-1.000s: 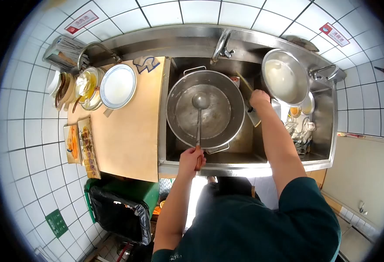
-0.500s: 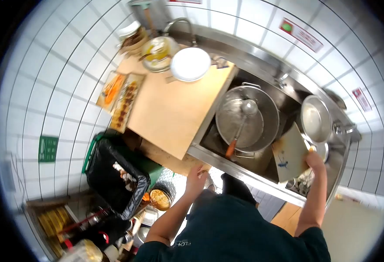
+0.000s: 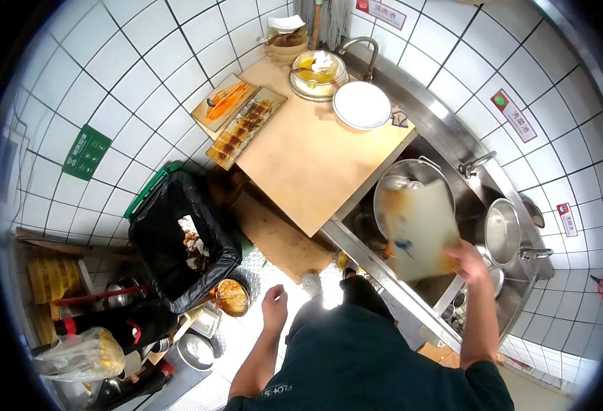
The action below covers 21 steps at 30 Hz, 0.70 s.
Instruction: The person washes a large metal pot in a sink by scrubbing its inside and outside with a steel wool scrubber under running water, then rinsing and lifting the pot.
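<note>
Rectangular plate (image 3: 424, 226) (stained) points forward lengthwise, slightly left; right hand (image 3: 470, 262) grips its near corner; left hand (image 3: 274, 308) has fingers curled.

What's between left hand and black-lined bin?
In the head view, a round container with orange-brown contents sits between the left hand and the bin.

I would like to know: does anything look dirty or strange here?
Yes. The rectangular plate in the right hand has brownish smears, so it looks unwashed; its blue mark is too blurred to judge. On the tabletop, a crumpled white lump, perhaps tissue, sits like rubbish in a dish of something yellow.
</note>
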Each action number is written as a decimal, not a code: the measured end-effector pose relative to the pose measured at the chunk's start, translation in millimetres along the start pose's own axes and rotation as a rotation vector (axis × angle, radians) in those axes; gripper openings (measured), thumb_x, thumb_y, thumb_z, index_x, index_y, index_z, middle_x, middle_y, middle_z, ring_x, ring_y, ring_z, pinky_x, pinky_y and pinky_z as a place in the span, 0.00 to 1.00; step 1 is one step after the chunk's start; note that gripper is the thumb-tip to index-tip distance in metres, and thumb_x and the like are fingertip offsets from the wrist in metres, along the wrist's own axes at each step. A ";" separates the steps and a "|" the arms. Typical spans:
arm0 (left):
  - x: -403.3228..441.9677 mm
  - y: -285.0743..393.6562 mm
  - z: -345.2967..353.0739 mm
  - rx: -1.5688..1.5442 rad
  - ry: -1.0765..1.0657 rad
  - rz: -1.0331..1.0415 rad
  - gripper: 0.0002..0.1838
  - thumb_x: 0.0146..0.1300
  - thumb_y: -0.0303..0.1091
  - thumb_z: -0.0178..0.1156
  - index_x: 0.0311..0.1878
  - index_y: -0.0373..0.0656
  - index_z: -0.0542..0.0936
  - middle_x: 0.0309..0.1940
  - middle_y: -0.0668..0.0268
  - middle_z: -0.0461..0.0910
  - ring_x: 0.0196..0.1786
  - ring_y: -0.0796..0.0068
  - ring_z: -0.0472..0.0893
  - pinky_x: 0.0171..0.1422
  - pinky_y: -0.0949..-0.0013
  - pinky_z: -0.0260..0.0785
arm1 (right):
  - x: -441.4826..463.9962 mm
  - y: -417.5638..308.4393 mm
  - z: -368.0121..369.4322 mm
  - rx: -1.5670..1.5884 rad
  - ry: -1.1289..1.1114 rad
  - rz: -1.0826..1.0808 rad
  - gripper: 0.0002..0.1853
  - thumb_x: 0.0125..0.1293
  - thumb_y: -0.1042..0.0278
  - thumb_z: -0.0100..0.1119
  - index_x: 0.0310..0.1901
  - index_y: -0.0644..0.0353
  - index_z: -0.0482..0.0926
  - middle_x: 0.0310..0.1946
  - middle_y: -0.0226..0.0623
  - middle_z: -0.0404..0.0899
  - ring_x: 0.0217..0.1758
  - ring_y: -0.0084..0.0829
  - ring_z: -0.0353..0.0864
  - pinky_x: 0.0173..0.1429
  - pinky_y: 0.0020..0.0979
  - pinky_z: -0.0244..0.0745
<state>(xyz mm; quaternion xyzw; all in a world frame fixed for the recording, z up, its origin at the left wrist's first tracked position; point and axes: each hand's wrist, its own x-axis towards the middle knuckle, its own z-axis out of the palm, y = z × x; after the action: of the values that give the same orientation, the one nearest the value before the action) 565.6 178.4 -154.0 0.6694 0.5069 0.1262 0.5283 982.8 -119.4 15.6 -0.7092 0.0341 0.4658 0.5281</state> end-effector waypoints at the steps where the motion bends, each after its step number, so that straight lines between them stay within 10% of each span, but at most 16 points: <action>1: -0.8 -2.0 -1.1 -0.033 0.008 -0.010 0.14 0.66 0.28 0.59 0.52 0.31 0.80 0.44 0.54 0.85 0.49 0.66 0.83 0.56 0.66 0.74 | 27.4 -0.2 23.3 0.090 -0.057 -0.040 0.19 0.66 0.74 0.58 0.58 0.66 0.76 0.46 0.36 0.83 0.46 0.30 0.83 0.52 0.32 0.78; 7: -6.1 -24.0 -1.8 -0.262 0.056 -0.088 0.11 0.67 0.25 0.57 0.49 0.31 0.81 0.40 0.59 0.83 0.43 0.72 0.81 0.51 0.70 0.74 | 210.7 23.5 191.0 0.231 -0.181 -0.163 0.17 0.62 0.77 0.59 0.53 0.65 0.79 0.44 0.42 0.84 0.45 0.37 0.85 0.51 0.38 0.81; 13: -11.1 2.1 7.8 -0.331 -0.017 -0.141 0.10 0.67 0.24 0.56 0.49 0.33 0.79 0.42 0.65 0.80 0.44 0.75 0.78 0.51 0.71 0.74 | 272.8 12.4 335.6 0.354 0.181 -0.210 0.16 0.62 0.72 0.60 0.51 0.67 0.78 0.40 0.43 0.81 0.43 0.36 0.79 0.44 0.40 0.76; 21: 11.9 43.4 54.8 -0.134 -0.203 -0.062 0.09 0.68 0.23 0.56 0.49 0.33 0.79 0.43 0.64 0.80 0.45 0.75 0.79 0.52 0.71 0.75 | 220.0 -0.6 211.8 0.153 0.216 -0.570 0.17 0.69 0.68 0.56 0.58 0.60 0.78 0.47 0.43 0.83 0.48 0.35 0.83 0.53 0.33 0.78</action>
<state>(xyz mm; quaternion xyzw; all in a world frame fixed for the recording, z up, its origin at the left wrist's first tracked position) 633.2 159.5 -144.6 0.6257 0.4616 0.0748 0.6243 974.9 143.9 -139.0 -0.6937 -0.0753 0.2168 0.6827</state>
